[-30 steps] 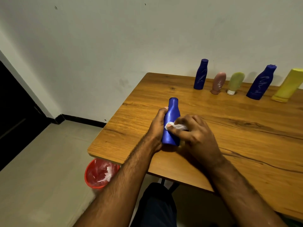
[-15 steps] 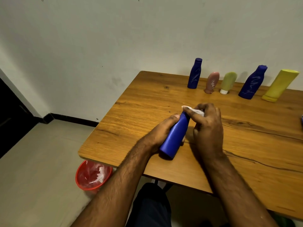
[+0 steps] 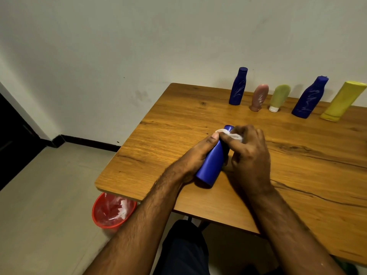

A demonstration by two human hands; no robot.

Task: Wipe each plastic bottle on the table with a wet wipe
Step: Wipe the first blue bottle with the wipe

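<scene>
A blue plastic bottle [image 3: 212, 163] lies tilted over the wooden table [image 3: 297, 175], its cap pointing away from me. My left hand [image 3: 198, 153] grips its body from the left. My right hand [image 3: 250, 155] pinches a crumpled white wet wipe [image 3: 232, 134] against the bottle's neck and cap. Along the wall stand a dark blue bottle [image 3: 238, 86], a pink tube [image 3: 259, 97], a green tube [image 3: 279, 97], a second dark blue bottle [image 3: 309, 97] and a yellow bottle [image 3: 342, 101].
A red bin [image 3: 113, 212] with used white wipes inside sits on the floor under the table's near left corner. The table's left edge drops off beside my left arm. My dark-clothed knee [image 3: 184, 247] shows below the front edge.
The bottle went from upright to tilted with its cap away from me. My right hand slid the wipe from the bottle's middle up to the neck and cap.
</scene>
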